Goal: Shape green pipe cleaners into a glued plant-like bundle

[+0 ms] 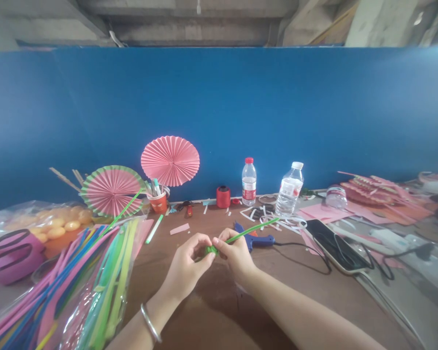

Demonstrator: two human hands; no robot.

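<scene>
Over the brown table (149, 287), my left hand (190, 262) pinches a small green bundle (211, 250) between thumb and fingers. My right hand (237, 253) touches the same bundle from the right, its fingers closed on a green pipe cleaner (255, 227) that sticks out up and to the right. The two hands meet at the fingertips. Behind my right hand lies a blue glue gun (261, 240) with a black cord.
Bagged colourful pipe cleaners (109, 282) lie at left, near pink paper fans (170, 161) and a red cup (157, 202) of pens. Two bottles (248, 184) stand at the back. A phone (336, 248), cables and pink paper (323, 212) are at right.
</scene>
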